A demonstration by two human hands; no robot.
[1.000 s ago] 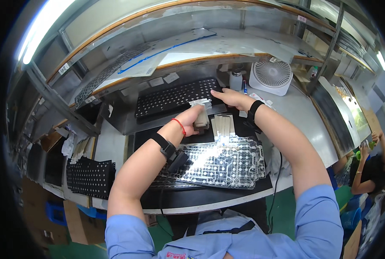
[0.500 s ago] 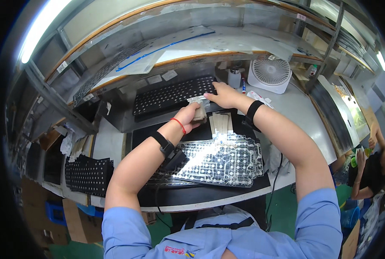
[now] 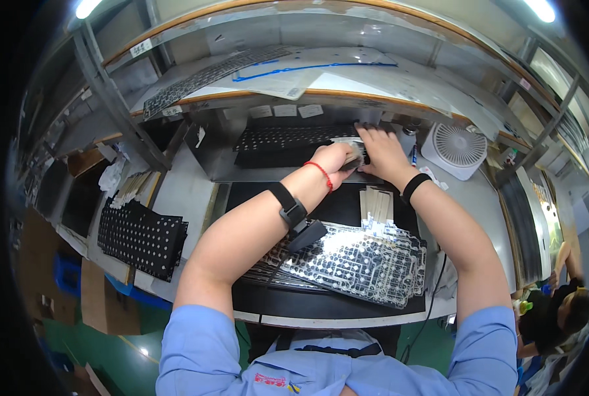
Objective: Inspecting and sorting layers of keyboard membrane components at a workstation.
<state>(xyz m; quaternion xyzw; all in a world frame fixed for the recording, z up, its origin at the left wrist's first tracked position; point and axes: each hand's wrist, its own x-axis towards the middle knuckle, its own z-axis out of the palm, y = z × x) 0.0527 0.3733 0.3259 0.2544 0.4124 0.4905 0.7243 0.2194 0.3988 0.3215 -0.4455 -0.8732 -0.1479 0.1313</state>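
Observation:
Black sheets with pale dots (image 3: 288, 142) lie in a stack inside a metal tray (image 3: 208, 153) under the shelf. At their right end is a bundle of pale strips (image 3: 354, 157), and my left hand (image 3: 333, 162) is closed round it. My right hand (image 3: 385, 153) curves about the right end of the dotted sheets, fingers at the far edge and thumb near the strips. Its exact contact is partly hidden. Nearer me lies a pile of see-through circuit sheets (image 3: 367, 264) with black-and-white patterning, their pale tails (image 3: 377, 204) pointing away.
More dotted black sheets (image 3: 139, 241) sit at the left table edge. A white fan (image 3: 454, 150) stands right of the tray, beside a bottle (image 3: 407, 140) and a marker (image 3: 414, 155). Overhead runs a shelf (image 3: 242, 99). A dark cable (image 3: 433, 297) hangs at right; a co-worker (image 3: 555, 313) is beyond.
My view has turned, so the bench appears shifted right. My left hand keeps its hold on the strips, and my right hand stays at the end of the dotted sheets, its fingers more bunched.

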